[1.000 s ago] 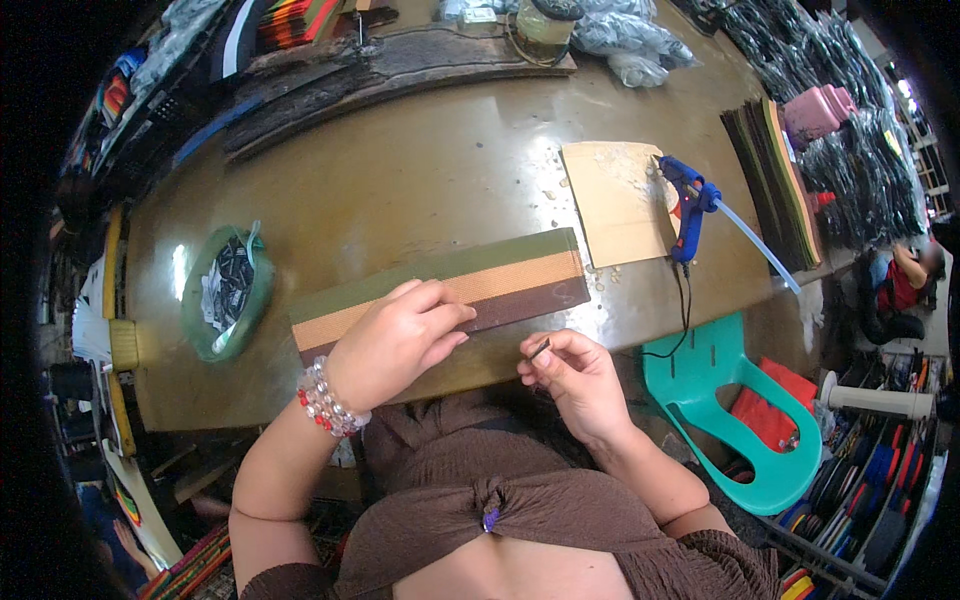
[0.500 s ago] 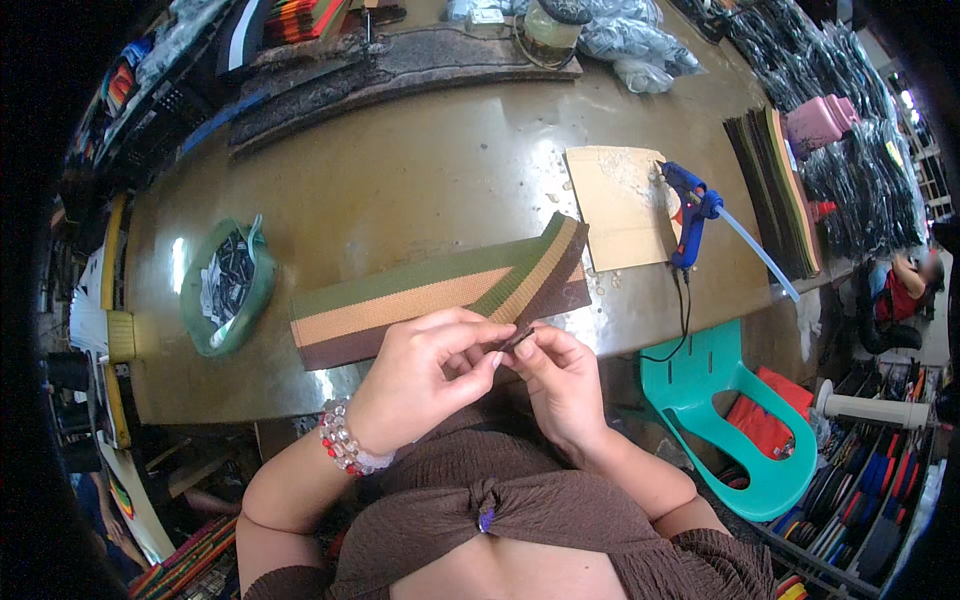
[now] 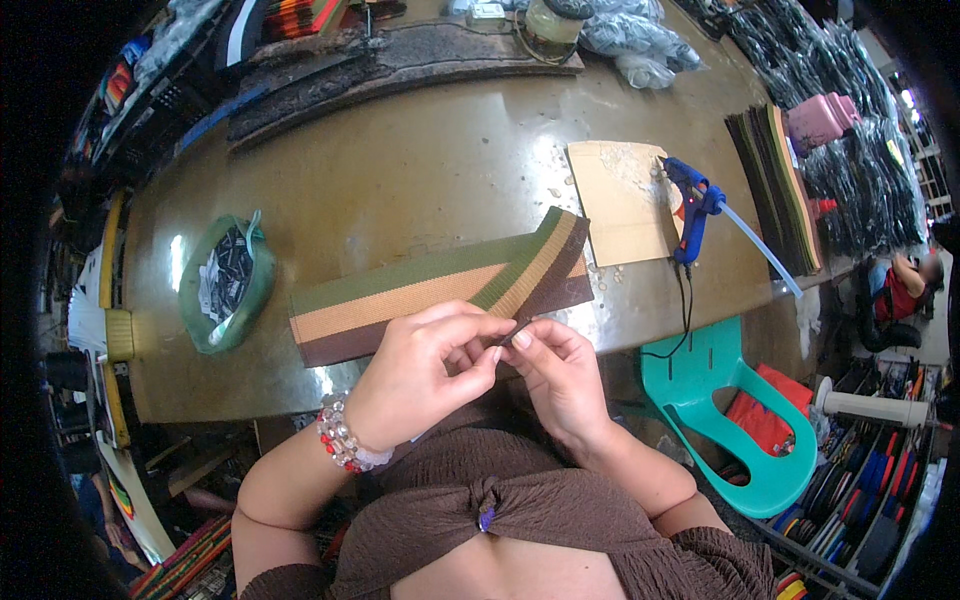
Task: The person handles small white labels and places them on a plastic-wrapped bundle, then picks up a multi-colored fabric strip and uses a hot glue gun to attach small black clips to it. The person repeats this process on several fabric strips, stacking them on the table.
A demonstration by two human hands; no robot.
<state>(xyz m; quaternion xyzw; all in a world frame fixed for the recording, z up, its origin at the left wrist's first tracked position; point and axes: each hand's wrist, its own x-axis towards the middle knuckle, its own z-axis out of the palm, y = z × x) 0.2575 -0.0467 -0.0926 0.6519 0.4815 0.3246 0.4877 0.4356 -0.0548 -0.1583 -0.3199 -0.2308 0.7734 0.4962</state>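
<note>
Fingertips of my left hand (image 3: 435, 365) and my right hand (image 3: 562, 380) meet at the table's near edge. Between them they pinch a small dark piece (image 3: 512, 334); whether it is loose or part of the strap cannot be made out. Just beyond my hands lies a wide woven strap (image 3: 400, 292) with green, tan and brown stripes. At its right end the strap doubles over, and the folded length slants down behind my fingers, which hide where it ends.
A blue glue gun (image 3: 690, 215) with a clear stick rests by a cardboard sheet (image 3: 620, 190) on the right. Striped strips (image 3: 770, 190) stand stacked beyond it. At left sits a green bag (image 3: 262, 275) of dark small pieces. A teal plastic chair (image 3: 690, 375) is at the near right.
Both hands keep their pinch, and the dark piece has turned slightly between the fingertips. The strap, bag and glue gun appear to stay in place; the whole view has shifted a little.
</note>
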